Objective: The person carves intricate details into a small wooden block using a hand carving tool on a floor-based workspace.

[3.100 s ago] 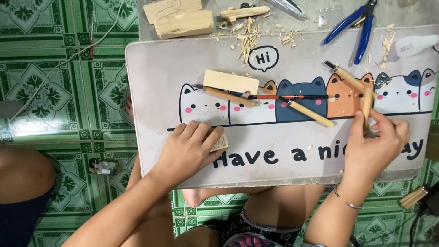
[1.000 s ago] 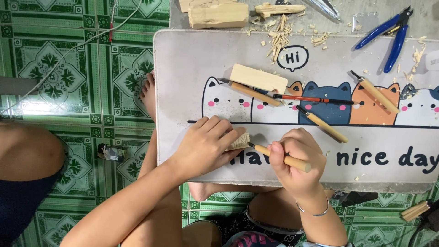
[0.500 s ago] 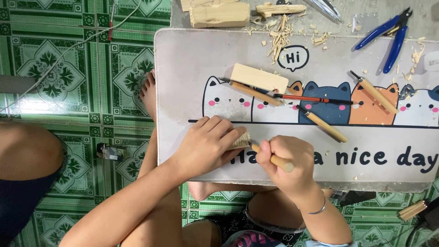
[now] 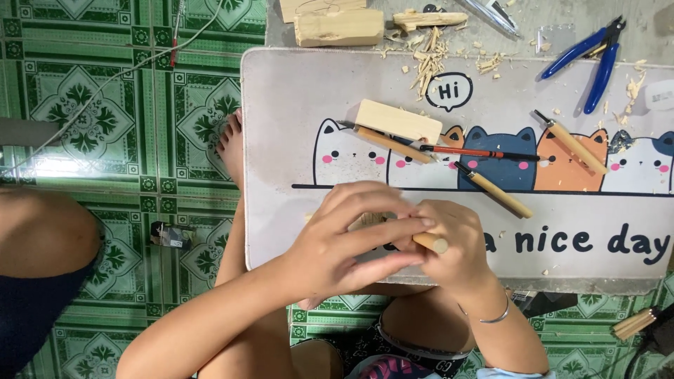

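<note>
left hand (image 4: 344,245) fingers curl over a small wood piece (image 4: 366,220); right hand (image 4: 449,242) grips a wooden-handled tool (image 4: 430,242).

four carving tools (image 4: 491,189), three wood blocks (image 4: 398,121), one pliers (image 4: 590,56).

Pale raw wood block (image 4: 398,121), matt; wooden tool handle (image 4: 430,242) smooth; pliers (image 4: 588,57) blue plastic grips; surface (image 4: 295,98) smooth mat.

Both forearms are bare and sleeveless, the right wrist below the right hand (image 4: 449,245) wears a thin silver bangle (image 4: 491,317), and dark patterned shorts (image 4: 393,351) with pink markings cover the lap.
</note>
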